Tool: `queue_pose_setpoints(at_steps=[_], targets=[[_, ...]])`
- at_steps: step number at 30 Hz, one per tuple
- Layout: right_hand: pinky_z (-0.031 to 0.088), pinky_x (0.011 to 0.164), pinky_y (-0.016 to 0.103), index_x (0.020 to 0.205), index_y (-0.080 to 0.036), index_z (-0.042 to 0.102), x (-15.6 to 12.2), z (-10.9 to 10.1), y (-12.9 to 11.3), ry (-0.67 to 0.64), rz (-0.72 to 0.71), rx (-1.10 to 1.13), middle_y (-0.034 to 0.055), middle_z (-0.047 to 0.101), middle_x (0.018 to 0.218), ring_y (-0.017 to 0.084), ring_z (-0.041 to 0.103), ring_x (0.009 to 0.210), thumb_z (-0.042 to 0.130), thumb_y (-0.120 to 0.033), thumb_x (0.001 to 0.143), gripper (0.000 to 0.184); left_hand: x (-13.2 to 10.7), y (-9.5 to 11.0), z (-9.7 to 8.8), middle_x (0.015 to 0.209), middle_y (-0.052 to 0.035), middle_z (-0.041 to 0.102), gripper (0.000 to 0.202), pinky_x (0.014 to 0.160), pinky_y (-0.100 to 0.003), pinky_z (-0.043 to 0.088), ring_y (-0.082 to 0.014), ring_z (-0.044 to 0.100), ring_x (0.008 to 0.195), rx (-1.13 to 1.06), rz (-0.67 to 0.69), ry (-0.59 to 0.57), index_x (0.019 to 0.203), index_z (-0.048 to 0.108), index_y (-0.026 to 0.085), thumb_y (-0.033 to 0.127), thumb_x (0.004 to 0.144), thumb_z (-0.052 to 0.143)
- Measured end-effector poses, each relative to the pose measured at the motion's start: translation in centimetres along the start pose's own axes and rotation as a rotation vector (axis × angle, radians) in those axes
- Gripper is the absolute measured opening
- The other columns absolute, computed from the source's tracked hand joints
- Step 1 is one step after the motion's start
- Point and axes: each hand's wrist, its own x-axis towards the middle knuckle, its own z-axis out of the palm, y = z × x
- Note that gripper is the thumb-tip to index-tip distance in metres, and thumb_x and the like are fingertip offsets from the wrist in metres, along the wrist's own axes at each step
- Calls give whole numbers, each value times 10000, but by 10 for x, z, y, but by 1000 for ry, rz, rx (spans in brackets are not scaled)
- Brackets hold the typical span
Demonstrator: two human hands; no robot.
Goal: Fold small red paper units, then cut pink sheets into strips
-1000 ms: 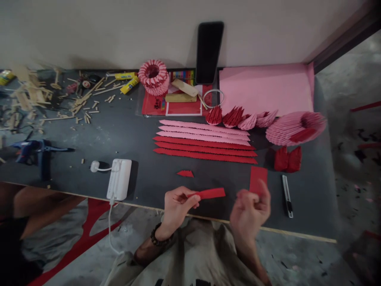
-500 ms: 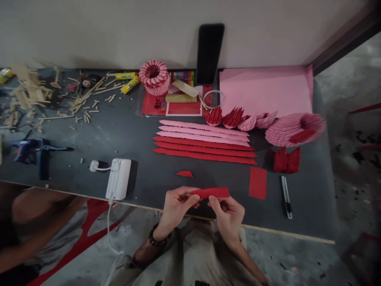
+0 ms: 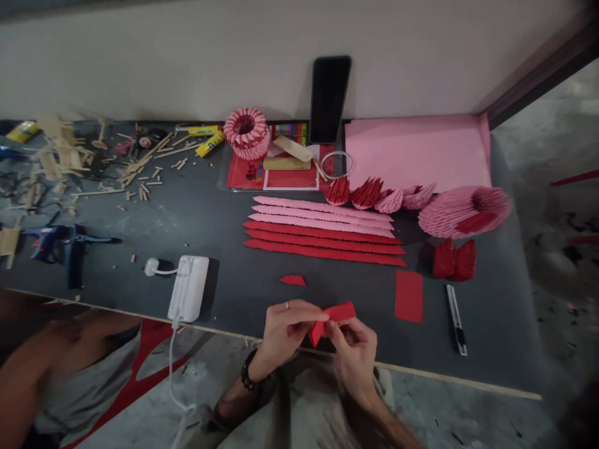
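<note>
Between my hands is a red paper strip (image 3: 344, 311), its left part bent down toward me. My left hand (image 3: 289, 327) pinches it near the bend with thumb and fingers; a ring and a beaded bracelet show on that arm. My right hand (image 3: 354, 349) grips the strip from below and to the right. Just beyond lies a small folded red paper piece (image 3: 292, 280). A flat red paper rectangle (image 3: 409, 295) rests to the right, with a utility knife (image 3: 456, 320) farther right. Long pink strips (image 3: 322, 209) and red strips (image 3: 325, 243) of interlocked paper lie behind.
A white power strip (image 3: 188, 288) with a cable stands left, near a blue glue gun (image 3: 70, 243) and scattered wood sticks (image 3: 140, 156). At the back are a pink paper ring (image 3: 246, 134), a phone (image 3: 330, 100) and pink sheets (image 3: 414, 149). Another person's arm (image 3: 60, 362) shows lower left.
The red strip was held straight and level; now its left part is folded downward at an angle. My left hand has shifted onto the bend. The camera view has tilted slightly.
</note>
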Motion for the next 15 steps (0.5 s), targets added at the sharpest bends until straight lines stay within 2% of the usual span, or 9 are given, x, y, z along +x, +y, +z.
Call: queue_pose_setpoints(at_steps=[5,10,12,15], targets=[[509,536,244,715,-212,762,-1,-2,0,-41,-22,-64,-6,715,648,141,605,558,869,-404,786,231,-5,-1,-5,964,-67,882,200,787,-262,663,-187,840,861,45,42,1,972,889,315,179,936,747],[497,538,227,703,-207,712,0,-3,1,-51,-9,-65,-26,683,640,128,589,562,837,-412,826,270,-7,-1,-6,939,-44,884,181,778,-269,671,-189,841,824,89,84,10,874,893,344,189,889,799],[515,548,234,709,-208,708,-1,-2,3,-65,-12,-60,-23,692,643,135,610,565,825,-415,841,272,-7,1,-3,882,-43,878,177,779,-270,664,-187,835,807,69,45,56,828,887,321,190,896,788],[556,580,263,730,-210,745,-3,-2,3,-108,-26,-63,-2,736,670,163,670,593,811,-407,855,242,-7,3,2,786,-50,854,107,766,-274,647,-191,815,769,-85,-114,115,780,865,260,248,879,827]])
